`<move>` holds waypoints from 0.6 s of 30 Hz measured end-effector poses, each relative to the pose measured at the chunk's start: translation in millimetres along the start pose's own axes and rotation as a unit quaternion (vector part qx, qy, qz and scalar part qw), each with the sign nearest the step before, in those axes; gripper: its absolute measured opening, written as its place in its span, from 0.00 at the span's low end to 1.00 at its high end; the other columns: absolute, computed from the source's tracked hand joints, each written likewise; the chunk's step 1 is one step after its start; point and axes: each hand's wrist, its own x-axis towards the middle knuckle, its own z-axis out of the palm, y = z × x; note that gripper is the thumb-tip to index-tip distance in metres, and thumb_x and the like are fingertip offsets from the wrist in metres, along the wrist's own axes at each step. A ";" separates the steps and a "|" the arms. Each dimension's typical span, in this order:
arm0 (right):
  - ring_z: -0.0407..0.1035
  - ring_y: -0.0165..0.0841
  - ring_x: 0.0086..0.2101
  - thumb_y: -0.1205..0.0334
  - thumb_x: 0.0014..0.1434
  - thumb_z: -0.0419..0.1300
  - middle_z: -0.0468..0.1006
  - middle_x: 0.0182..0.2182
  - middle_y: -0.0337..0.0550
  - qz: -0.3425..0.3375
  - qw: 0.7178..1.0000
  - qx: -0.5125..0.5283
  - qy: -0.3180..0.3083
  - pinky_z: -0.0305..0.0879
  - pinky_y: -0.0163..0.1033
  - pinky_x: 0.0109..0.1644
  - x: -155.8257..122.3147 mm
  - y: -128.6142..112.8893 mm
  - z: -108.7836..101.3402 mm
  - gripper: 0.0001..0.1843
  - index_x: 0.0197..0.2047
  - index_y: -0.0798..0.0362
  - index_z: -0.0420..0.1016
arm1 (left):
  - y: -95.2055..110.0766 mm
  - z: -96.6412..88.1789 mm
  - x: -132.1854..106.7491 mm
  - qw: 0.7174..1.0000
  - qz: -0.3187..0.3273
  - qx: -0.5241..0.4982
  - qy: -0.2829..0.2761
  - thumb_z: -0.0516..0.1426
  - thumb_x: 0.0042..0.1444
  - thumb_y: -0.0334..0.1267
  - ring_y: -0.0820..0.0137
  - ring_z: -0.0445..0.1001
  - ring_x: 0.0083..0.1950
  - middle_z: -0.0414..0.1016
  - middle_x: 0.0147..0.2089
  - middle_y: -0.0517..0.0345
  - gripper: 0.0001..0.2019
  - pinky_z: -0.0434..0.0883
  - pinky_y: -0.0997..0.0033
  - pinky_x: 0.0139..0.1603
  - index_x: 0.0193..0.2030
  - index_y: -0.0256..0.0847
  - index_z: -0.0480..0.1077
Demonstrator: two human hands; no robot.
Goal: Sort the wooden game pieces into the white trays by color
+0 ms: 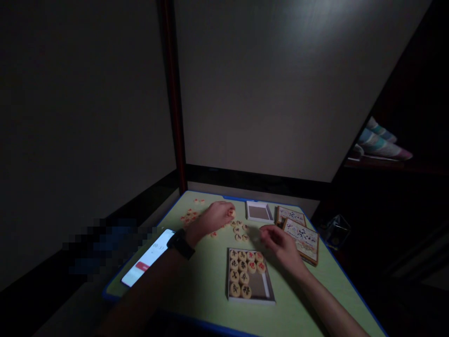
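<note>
My left hand (218, 213), with a dark watch on its wrist, is closed on a round wooden xiangqi piece (231, 213) above the far middle of the table. Behind and beneath it lie several loose pieces with red characters (189, 215). Just right of it is a cluster of pieces with black characters (238, 230). My right hand (280, 245) hovers right of that cluster, fingers curled together; what they hold, if anything, is blurred. Nearer to me lies an open box tray (266, 281), partly filled with black and red pieces; bare floor shows at its lower right.
A lit phone (149, 257) lies at the table's left edge, partly behind my left wrist. At the far side sits an empty box tray (258, 211). Two printed box lids (302, 238) overlap on the right. The table (196, 290) has a blue rim and stands against a wall.
</note>
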 end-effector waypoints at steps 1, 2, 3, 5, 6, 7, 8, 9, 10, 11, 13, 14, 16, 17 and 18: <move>0.75 0.37 0.33 0.48 0.54 0.67 0.81 0.32 0.45 0.036 0.996 0.077 -0.007 0.71 0.42 0.38 0.2 -2.8 1.8 0.18 0.40 0.53 0.78 | 13.5 6.3 -1.2 0.997 0.025 -0.050 0.052 0.56 0.60 0.32 0.65 0.77 0.45 0.80 0.44 0.52 0.09 0.71 0.69 0.49 0.45 0.39 0.76; 0.76 0.38 0.36 0.47 0.51 0.70 0.82 0.35 0.46 0.064 0.986 0.150 -0.014 0.72 0.43 0.42 0.1 -5.4 3.6 0.21 0.43 0.53 0.78 | 26.4 13.2 -2.9 0.992 0.046 -0.087 0.082 0.56 0.61 0.34 0.65 0.77 0.47 0.80 0.46 0.52 0.10 0.71 0.69 0.51 0.47 0.40 0.75; 0.76 0.39 0.39 0.48 0.48 0.72 0.83 0.38 0.47 0.085 0.973 0.215 -0.021 0.73 0.45 0.46 -0.1 -7.7 5.4 0.24 0.44 0.52 0.79 | 37.9 20.3 -4.6 0.986 0.060 -0.113 0.103 0.57 0.61 0.34 0.66 0.77 0.47 0.80 0.46 0.52 0.10 0.72 0.69 0.50 0.48 0.40 0.75; 0.77 0.38 0.43 0.51 0.45 0.76 0.83 0.42 0.47 0.110 0.945 0.308 -0.028 0.72 0.46 0.51 -1.1 -10.1 8.3 0.26 0.46 0.51 0.79 | 54.7 33.6 -7.8 0.978 0.081 -0.144 0.128 0.58 0.60 0.33 0.67 0.77 0.45 0.80 0.44 0.54 0.09 0.73 0.69 0.49 0.47 0.40 0.76; 0.77 0.37 0.43 0.52 0.44 0.76 0.83 0.42 0.46 0.118 0.934 0.337 -0.024 0.72 0.44 0.52 -1.5 -10.1 9.3 0.25 0.45 0.51 0.80 | 59.9 39.1 -8.9 0.974 0.090 -0.154 0.137 0.59 0.59 0.31 0.67 0.78 0.44 0.80 0.43 0.54 0.09 0.73 0.70 0.48 0.46 0.40 0.77; 0.77 0.35 0.42 0.54 0.44 0.77 0.84 0.41 0.45 0.124 0.927 0.355 -0.016 0.72 0.42 0.51 -1.9 -9.4 9.9 0.24 0.43 0.51 0.81 | 63.1 43.7 -9.7 0.971 0.099 -0.162 0.145 0.60 0.58 0.30 0.67 0.78 0.44 0.81 0.42 0.54 0.10 0.73 0.69 0.48 0.46 0.41 0.77; 0.77 0.33 0.40 0.56 0.43 0.78 0.84 0.39 0.44 0.130 0.922 0.365 -0.006 0.73 0.40 0.50 -2.1 -8.4 10.1 0.22 0.42 0.51 0.81 | 64.8 47.2 -10.3 0.967 0.107 -0.171 0.153 0.61 0.57 0.29 0.67 0.78 0.44 0.81 0.42 0.55 0.10 0.74 0.69 0.48 0.45 0.41 0.77; 0.77 0.32 0.38 0.58 0.42 0.78 0.84 0.37 0.43 0.136 0.918 0.372 0.003 0.74 0.39 0.48 -2.1 -7.3 9.8 0.21 0.40 0.51 0.81 | 65.3 49.5 -10.7 0.964 0.116 -0.180 0.160 0.61 0.56 0.28 0.67 0.78 0.44 0.81 0.43 0.55 0.11 0.74 0.69 0.48 0.45 0.41 0.77; 0.78 0.32 0.37 0.59 0.41 0.79 0.84 0.35 0.42 0.141 0.915 0.379 0.008 0.74 0.38 0.47 -2.0 -6.4 9.2 0.21 0.38 0.52 0.81 | 65.2 50.8 -11.1 0.960 0.123 -0.191 0.166 0.62 0.56 0.27 0.67 0.78 0.44 0.81 0.43 0.55 0.11 0.74 0.70 0.48 0.45 0.42 0.77; 0.78 0.32 0.36 0.60 0.40 0.79 0.84 0.34 0.42 0.146 0.910 0.387 0.010 0.74 0.37 0.46 -1.7 -5.9 8.2 0.20 0.38 0.52 0.82 | 64.6 50.9 -11.5 0.956 0.128 -0.204 0.170 0.62 0.56 0.27 0.68 0.78 0.44 0.81 0.43 0.55 0.11 0.74 0.70 0.48 0.45 0.42 0.78; 0.78 0.33 0.36 0.60 0.40 0.79 0.84 0.34 0.43 0.159 0.901 0.403 0.007 0.75 0.38 0.46 -0.7 -6.1 5.7 0.20 0.37 0.53 0.82 | 62.9 49.1 -12.4 0.949 0.121 -0.232 0.175 0.62 0.56 0.27 0.69 0.78 0.42 0.81 0.42 0.56 0.10 0.74 0.72 0.46 0.44 0.43 0.78; 0.79 0.33 0.36 0.60 0.40 0.79 0.84 0.34 0.43 0.167 0.897 0.410 0.007 0.76 0.38 0.46 -0.1 -6.6 4.2 0.20 0.37 0.53 0.82 | 61.9 47.5 -12.9 0.947 0.111 -0.243 0.177 0.62 0.56 0.28 0.69 0.78 0.42 0.81 0.42 0.56 0.09 0.74 0.72 0.46 0.44 0.42 0.78; 0.79 0.33 0.35 0.59 0.41 0.78 0.84 0.35 0.44 0.183 0.893 0.412 0.006 0.76 0.37 0.44 1.2 -7.5 1.3 0.20 0.39 0.53 0.82 | 59.3 44.9 -13.9 0.946 0.088 -0.257 0.175 0.63 0.56 0.31 0.69 0.78 0.41 0.81 0.41 0.56 0.08 0.74 0.72 0.45 0.42 0.42 0.79; 0.79 0.33 0.35 0.59 0.42 0.78 0.84 0.35 0.45 0.189 0.893 0.408 0.004 0.76 0.36 0.42 1.8 -7.5 0.0 0.20 0.39 0.54 0.82 | 57.7 44.1 -14.4 0.947 0.081 -0.260 0.171 0.64 0.56 0.32 0.69 0.78 0.41 0.81 0.41 0.55 0.07 0.74 0.71 0.45 0.42 0.41 0.79; 0.79 0.33 0.34 0.59 0.42 0.78 0.84 0.34 0.45 0.193 0.895 0.402 0.002 0.76 0.36 0.39 2.4 -7.3 -1.1 0.21 0.40 0.54 0.82 | 56.0 44.0 -15.0 0.948 0.079 -0.260 0.164 0.64 0.55 0.32 0.69 0.77 0.41 0.80 0.41 0.55 0.07 0.74 0.71 0.45 0.42 0.41 0.79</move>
